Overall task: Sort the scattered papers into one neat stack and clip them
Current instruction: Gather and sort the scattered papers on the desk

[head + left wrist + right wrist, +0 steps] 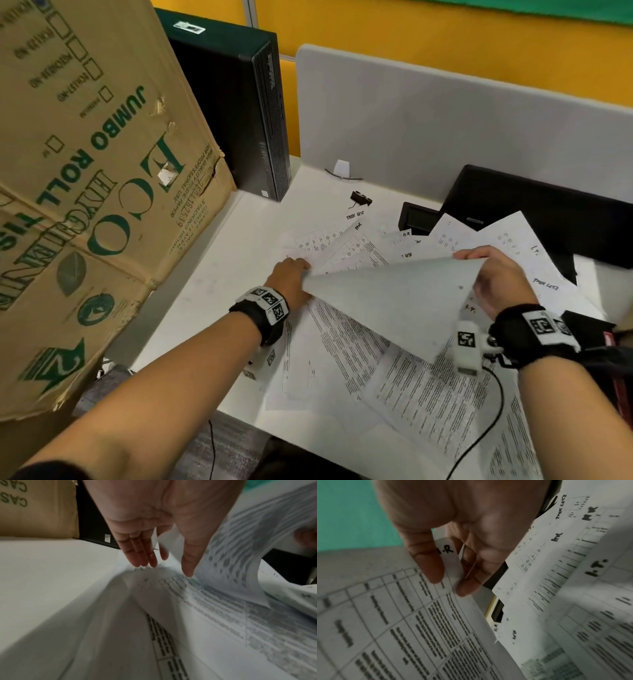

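Several printed papers (394, 383) lie scattered over the white desk (239, 257). One sheet (387, 301) is lifted between my hands, blank back up in the head view. My right hand (493, 274) pinches its marked top corner between thumb and fingers (449, 585); the printed side (402, 615) curves below. My left hand (291, 277) is at the sheet's left corner with fingers (142, 555) straight and pointing down at the papers. The sheet's edge (240, 545) stands between thumb and index finger. A black binder clip (361, 198) lies at the back of the desk, apart from both hands.
A large cardboard box (85, 188) leans at the left beside a black computer case (239, 102). A grey divider (445, 120) closes the back. A black laptop (548, 219) and a small black device (414, 217) sit partly under papers at the right. A black cable (486, 428) crosses the front sheets.
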The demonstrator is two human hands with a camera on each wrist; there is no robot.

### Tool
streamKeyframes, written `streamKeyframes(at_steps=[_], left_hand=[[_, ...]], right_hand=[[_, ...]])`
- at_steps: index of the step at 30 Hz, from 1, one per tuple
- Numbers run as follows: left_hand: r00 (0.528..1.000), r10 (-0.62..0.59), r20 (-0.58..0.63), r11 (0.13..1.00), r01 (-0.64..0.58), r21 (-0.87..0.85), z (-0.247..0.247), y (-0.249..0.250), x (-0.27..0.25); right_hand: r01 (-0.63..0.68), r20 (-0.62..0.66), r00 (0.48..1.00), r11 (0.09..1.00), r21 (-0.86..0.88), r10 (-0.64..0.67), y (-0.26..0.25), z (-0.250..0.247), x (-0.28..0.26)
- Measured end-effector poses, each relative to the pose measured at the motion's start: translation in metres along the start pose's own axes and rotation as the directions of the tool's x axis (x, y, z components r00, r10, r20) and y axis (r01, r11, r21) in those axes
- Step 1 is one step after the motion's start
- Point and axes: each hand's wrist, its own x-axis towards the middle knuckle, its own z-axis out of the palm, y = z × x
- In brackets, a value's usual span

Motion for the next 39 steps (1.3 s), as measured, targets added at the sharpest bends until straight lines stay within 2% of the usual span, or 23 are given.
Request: streamKeyframes(at_steps=[3, 7, 9, 12, 14, 16, 20, 21, 23, 26, 28, 29, 30, 32, 33, 34, 35, 37, 38, 39], left_hand=[[0.999, -0.018, 0.042, 0.991, 0.012, 0.137, 0.008, 0.003, 0.006], [0.994, 0.013, 0.11, 0.978, -0.036, 0.206, 0.014, -0.001, 0.009], [0.995, 0.012, 0.104, 0.981, -0.032, 0.19, 0.008, 0.0, 0.008], [1.0, -0.021, 0.006, 0.997, 0.021, 0.081, -0.019, -0.001, 0.008], [0.996, -0.056, -0.066, 0.995, 0.05, -0.088, -0.045, -0.001, 0.01], [0.993, -0.01, -0.121, 0.978, -0.015, -0.208, -0.072, 0.007, 0.009], [0.972, 0.169, -0.162, 0.936, -0.21, -0.281, -0.112, 0.04, -0.001], [0.97, 0.196, -0.146, 0.922, -0.233, -0.308, -0.116, 0.046, -0.004], [0.969, 0.228, -0.096, 0.887, -0.247, -0.389, -0.119, 0.054, -0.008], [0.975, 0.221, -0.031, 0.839, -0.206, -0.503, -0.115, 0.055, -0.016], [0.983, 0.182, -0.035, 0.767, -0.164, -0.62, -0.109, 0.051, -0.02], [0.989, 0.139, -0.045, 0.698, -0.13, -0.704, -0.106, 0.047, -0.023], [0.995, 0.087, -0.041, 0.601, -0.085, -0.795, -0.102, 0.043, -0.027], [1.0, 0.013, 0.013, 0.352, 0.007, -0.936, -0.089, 0.036, -0.034], [0.999, -0.003, 0.039, 0.267, 0.039, -0.963, -0.081, 0.031, -0.038], [0.998, -0.013, 0.063, 0.244, 0.064, -0.968, -0.072, 0.028, -0.041], [0.997, -0.023, 0.076, 0.288, 0.079, -0.954, -0.061, 0.025, -0.045], [0.995, -0.062, 0.074, 0.439, 0.094, -0.894, -0.045, 0.026, -0.054], [0.992, -0.111, 0.05, 0.467, 0.097, -0.879, -0.039, 0.028, -0.057], [0.986, -0.165, 0.016, 0.455, 0.09, -0.886, -0.036, 0.03, -0.059]], right_hand=[[0.033, -0.009, 0.999, 0.997, 0.065, -0.032, -0.015, -0.006, 0.0], [0.088, -0.026, 0.996, 0.988, 0.126, -0.086, -0.046, -0.004, -0.003], [0.116, -0.016, 0.993, 0.99, 0.079, -0.115, -0.063, 0.0, -0.009], [0.15, 0.043, 0.988, 0.987, -0.062, -0.147, -0.084, 0.008, -0.013], [0.189, 0.106, 0.979, 0.968, -0.166, -0.173, -0.089, 0.017, -0.011], [0.242, 0.154, 0.968, 0.904, -0.353, -0.199, -0.086, 0.033, -0.011], [0.304, 0.25, 0.95, 0.747, -0.592, -0.188, -0.057, 0.071, -0.017], [0.286, 0.247, 0.954, 0.749, -0.597, -0.168, -0.048, 0.077, -0.017], [0.226, 0.203, 0.969, 0.827, -0.515, -0.138, -0.033, 0.087, -0.016], [0.195, 0.14, 0.979, 0.881, -0.431, -0.148, -0.02, 0.095, -0.014], [0.173, 0.08, 0.985, 0.899, -0.401, -0.154, -0.016, 0.097, -0.011], [0.17, 0.056, 0.985, 0.904, -0.392, -0.161, -0.014, 0.098, -0.01], [0.167, 0.034, 0.985, 0.908, -0.384, -0.167, -0.014, 0.099, -0.008], [0.147, -0.004, 0.987, 0.919, -0.364, -0.16, -0.012, 0.1, -0.004], [0.137, -0.014, 0.988, 0.927, -0.349, -0.151, -0.011, 0.1, -0.001], [0.131, -0.018, 0.989, 0.933, -0.335, -0.145, -0.01, 0.101, 0.001], [0.131, -0.016, 0.99, 0.942, -0.309, -0.142, -0.008, 0.102, 0.004], [0.124, 0.002, 0.992, 0.96, -0.25, -0.127, -0.005, 0.105, 0.011], [0.108, 0.021, 0.994, 0.97, -0.217, -0.106, -0.004, 0.106, 0.014], [0.085, 0.039, 0.996, 0.979, -0.186, -0.079, -0.001, 0.107, 0.019]])
